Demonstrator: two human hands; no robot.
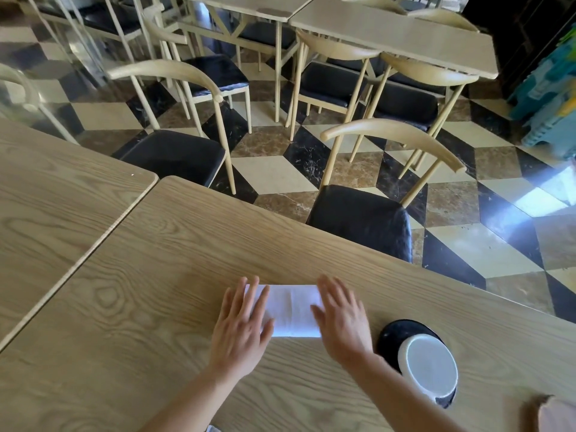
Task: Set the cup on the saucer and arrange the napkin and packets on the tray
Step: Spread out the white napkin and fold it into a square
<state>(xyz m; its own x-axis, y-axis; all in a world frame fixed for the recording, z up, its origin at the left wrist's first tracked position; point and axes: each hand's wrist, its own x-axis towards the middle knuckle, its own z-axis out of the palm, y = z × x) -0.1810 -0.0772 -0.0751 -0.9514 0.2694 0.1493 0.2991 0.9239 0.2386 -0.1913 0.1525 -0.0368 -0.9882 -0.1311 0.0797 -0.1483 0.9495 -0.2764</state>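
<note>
Left hand [241, 319] and right hand [341, 316] press flat, fingers straight, gripping nothing, on the folded napkin [293, 310] on the worktop [156, 275] beside the cup [428, 371] on its saucer [402, 333]; smoothing seems in hand, and next it needs pinching up for a tray not in view.

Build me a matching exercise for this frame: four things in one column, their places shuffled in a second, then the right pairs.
1. white folded napkin
2. black round saucer
3. left hand
4. black-cushioned wooden chair

A. beyond the wooden table's far edge
B. flat on the napkin's left end
C. partly under the right hand
D. partly hidden by the white cup

Pairs: 1-C, 2-D, 3-B, 4-A.
</note>
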